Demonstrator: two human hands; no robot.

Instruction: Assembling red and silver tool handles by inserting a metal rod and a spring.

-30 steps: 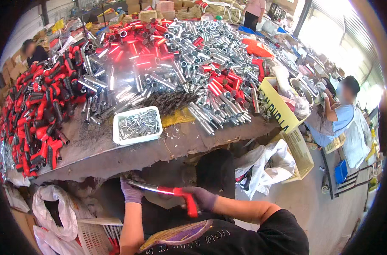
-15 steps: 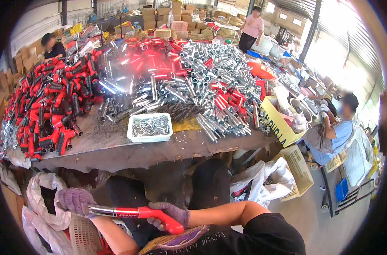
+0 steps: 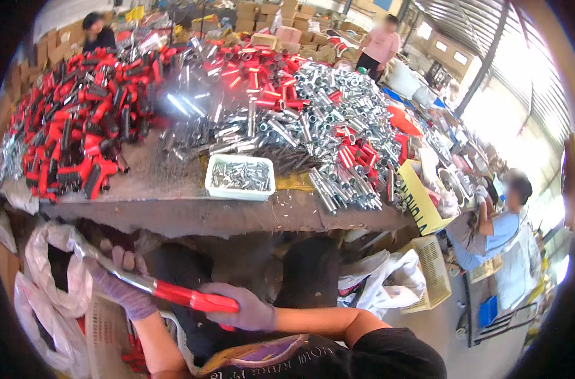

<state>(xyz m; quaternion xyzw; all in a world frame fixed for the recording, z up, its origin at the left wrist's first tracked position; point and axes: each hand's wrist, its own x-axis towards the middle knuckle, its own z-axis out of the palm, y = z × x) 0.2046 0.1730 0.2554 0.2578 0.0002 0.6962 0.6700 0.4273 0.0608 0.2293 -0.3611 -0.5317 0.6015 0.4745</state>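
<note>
A long tool with a chrome tube and a red handle lies slantwise across my lap, tube end up and to the left. My left hand, in a pale purple glove, is wrapped around the chrome tube, fingers curling over its top. My right hand, gloved alike, grips the red handle and hides part of it. The tube's far end reaches over a white sack on the left. On the table ahead, a white tray holds small metal pins.
Red-and-black handles are heaped on the table's left, metal tubes in its middle and right. A yellow box stands at the right end. Below are a white bag and a cream crate. A person works at right.
The tool has tilted, its tube end rising to the left and showing more length. My left hand has shifted right along the tube, away from the end. The view has turned slightly.
</note>
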